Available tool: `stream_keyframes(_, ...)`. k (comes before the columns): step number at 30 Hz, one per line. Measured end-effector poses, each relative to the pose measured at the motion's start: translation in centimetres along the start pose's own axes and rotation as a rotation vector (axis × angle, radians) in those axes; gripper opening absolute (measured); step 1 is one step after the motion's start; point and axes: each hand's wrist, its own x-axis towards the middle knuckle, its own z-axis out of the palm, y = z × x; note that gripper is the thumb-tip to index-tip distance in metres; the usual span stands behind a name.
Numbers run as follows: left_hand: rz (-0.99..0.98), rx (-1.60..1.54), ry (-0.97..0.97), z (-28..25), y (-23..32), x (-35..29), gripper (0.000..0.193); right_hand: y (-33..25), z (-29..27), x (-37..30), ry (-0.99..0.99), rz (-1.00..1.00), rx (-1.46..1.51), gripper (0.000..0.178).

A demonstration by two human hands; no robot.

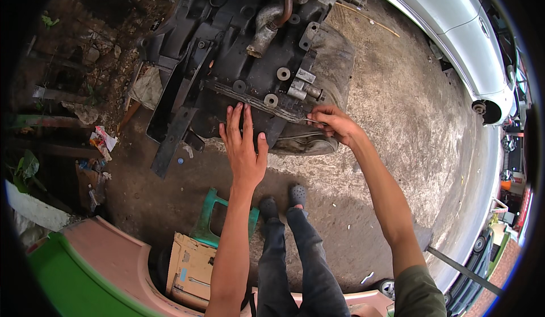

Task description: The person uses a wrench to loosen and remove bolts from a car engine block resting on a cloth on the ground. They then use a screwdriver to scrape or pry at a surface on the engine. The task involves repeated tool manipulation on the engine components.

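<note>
A large black engine cover (233, 61) lies in front of me, with a rough grey ridged strip (255, 102) along its near side. My left hand (244, 149) rests on the cover just below that strip, its fingers stretched out and apart, holding nothing. At the strip's right end, my right hand (335, 125) is closed in a pinch on a thin metal piece (315, 121), mostly hidden by the fingers. Round metal bushings (271, 100) sit close to the strip. Farther back, a bent metal pipe (262, 33) rises from the engine parts.
Beneath the cover's right side is a dirty grey sack-like bundle (335, 67). A green plastic stool (207, 215) and a cardboard box (190, 268) stand near my left forearm. A silver car (448, 16) is at the far right. Debris (103, 141) litters the left side.
</note>
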Motion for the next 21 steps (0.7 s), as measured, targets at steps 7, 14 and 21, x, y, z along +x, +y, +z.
stream_keyframes(7, 0.01, -0.01, 0.016, 0.1, 0.0, 0.0, 0.058, -0.1, 4.7, -5.5, 0.052, 0.076, 0.474, 0.012)
stream_keyframes(14, -0.003, -0.007, 0.006, -0.2, 0.2, 0.2, 0.058, -1.9, 13.0, -4.6, 0.125, -0.072, 0.922, 0.015)
stream_keyframes(21, 0.002, -0.007, 0.004, -0.2, 0.0, 0.1, 0.058, -1.7, 13.3, -3.8, 0.134, -0.105, 1.045, 0.016)
